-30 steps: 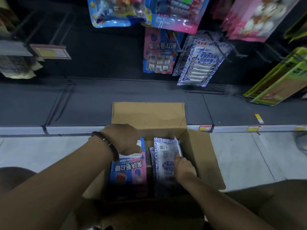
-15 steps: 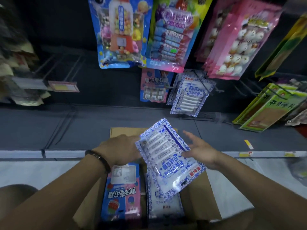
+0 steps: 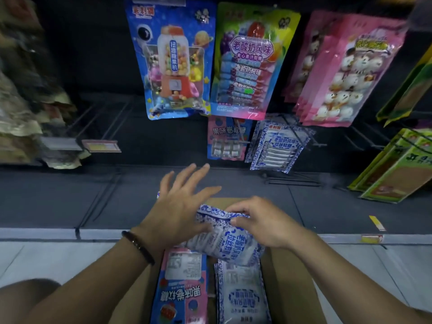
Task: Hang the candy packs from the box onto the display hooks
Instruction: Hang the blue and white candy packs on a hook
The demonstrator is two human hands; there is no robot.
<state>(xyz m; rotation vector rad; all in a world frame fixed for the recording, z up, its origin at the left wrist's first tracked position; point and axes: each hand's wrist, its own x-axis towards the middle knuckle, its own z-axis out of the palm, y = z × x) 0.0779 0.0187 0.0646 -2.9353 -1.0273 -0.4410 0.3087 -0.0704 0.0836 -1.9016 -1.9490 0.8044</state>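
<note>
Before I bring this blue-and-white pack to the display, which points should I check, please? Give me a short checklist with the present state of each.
1. Right hand pinches the top edge of the pack: ok.
2. Left hand lies open against the pack to steady it: ok.
3. Pack is held above the box, not inside it: ok.
4. Matching hanging packs are found, in the lower row ahead: ok.
5. Pack's hanging hole is free: cannot tell, it is not visible.
6. Room for one more in front of them: cannot tell.
</note>
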